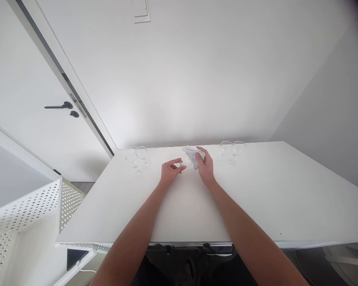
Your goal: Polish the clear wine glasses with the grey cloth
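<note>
A clear drinking glass (pixel 186 160) is held above the white table, tipped on its side. My left hand (pixel 170 170) pinches its stem or base end between thumb and fingers. My right hand (pixel 206 163) is closed on a white cloth (pixel 193 153), which is pressed against the bowl of the glass. Part of the glass is covered by the cloth, so its full shape does not show.
Two clear stemmed glasses (pixel 141 153) stand on the white table (pixel 256 198) to the left, and two more glasses (pixel 239 148) to the right, near the wall. A door with a dark handle (pixel 56 106) is at the left. White perforated panels (pixel 26 206) adjoin the table's left side.
</note>
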Motion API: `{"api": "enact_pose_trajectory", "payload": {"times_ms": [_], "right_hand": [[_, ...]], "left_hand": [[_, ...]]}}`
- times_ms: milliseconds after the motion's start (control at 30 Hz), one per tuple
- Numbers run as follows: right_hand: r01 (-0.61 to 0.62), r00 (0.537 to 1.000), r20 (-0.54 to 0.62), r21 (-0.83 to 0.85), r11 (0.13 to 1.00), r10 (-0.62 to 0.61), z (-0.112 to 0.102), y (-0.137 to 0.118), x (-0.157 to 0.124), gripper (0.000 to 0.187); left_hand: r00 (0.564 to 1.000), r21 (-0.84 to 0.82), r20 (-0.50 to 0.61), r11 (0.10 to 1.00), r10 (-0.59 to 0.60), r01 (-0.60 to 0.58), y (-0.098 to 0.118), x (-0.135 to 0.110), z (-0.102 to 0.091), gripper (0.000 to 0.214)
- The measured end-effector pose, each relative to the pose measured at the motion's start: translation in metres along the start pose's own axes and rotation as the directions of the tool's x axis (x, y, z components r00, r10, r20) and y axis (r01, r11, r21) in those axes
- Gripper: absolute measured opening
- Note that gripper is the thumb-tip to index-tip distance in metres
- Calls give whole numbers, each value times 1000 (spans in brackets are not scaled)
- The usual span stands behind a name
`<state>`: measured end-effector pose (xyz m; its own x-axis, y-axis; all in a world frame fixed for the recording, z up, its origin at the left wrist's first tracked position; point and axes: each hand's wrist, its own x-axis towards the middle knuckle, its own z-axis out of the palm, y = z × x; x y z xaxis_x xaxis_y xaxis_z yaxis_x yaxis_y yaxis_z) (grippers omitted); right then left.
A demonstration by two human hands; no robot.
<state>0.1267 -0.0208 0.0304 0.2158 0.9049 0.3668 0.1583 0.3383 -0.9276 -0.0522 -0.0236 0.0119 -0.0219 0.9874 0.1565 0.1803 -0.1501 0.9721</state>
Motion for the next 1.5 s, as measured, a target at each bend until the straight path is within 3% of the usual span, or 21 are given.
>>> {"api": "enact_pose_trajectory", "payload": {"times_ms": [100, 300, 500, 633, 733, 867, 967, 1067, 1167, 1267, 1367, 1500], "right_hand": [[-14, 999, 39, -35, 999, 15, -2, 2, 0, 54], [40, 969, 246, -16, 999, -35, -5, 8, 4, 51], [53, 871, 487, 40, 998, -66, -8, 6, 4, 53], [-19, 917, 396, 161, 987, -47, -6, 6, 3, 55], [-134, 955, 288, 221, 966, 66, -3, 13, 7, 57], [-248, 960, 204, 303, 920, 192, 0, 24, 11, 52], [-196, 968, 207, 259, 946, 144, 0, 22, 9, 49], [-86, 966, 254, 181, 980, 38, -1, 13, 3, 50], [-1, 948, 315, 140, 990, -43, -4, 3, -3, 52], [91, 914, 385, 122, 988, -132, -5, -1, -5, 57], [93, 908, 397, 115, 989, -132, -3, 1, -4, 63], [-110, 969, 237, 169, 979, 68, 3, 12, 1, 54]], "left_hand": [[998, 8, 3, 998, 64, -64, -2, 0, 0, 43], [983, 88, -33, 980, 180, -176, -8, 0, -4, 37], [957, 132, 57, 948, 285, -290, -9, -2, -5, 36], [966, 118, 22, 959, 257, -258, -2, -3, -2, 35], [950, 134, -47, 944, 310, -301, 3, -2, -2, 24], [942, 88, -119, 949, 313, -304, 5, -2, 0, 24], [967, 13, -133, 976, 217, -217, 3, -1, 1, 28], [987, -128, -157, 990, 39, -60, 0, 0, 2, 36], [983, -283, -138, 956, -117, 74, -4, 3, 0, 40], [972, -359, -134, 924, -194, 135, -7, 5, -2, 41], [972, -366, -161, 925, -173, 104, -6, 6, -2, 36], [987, -216, -162, 975, 15, -50, -1, 2, 0, 23]]}}
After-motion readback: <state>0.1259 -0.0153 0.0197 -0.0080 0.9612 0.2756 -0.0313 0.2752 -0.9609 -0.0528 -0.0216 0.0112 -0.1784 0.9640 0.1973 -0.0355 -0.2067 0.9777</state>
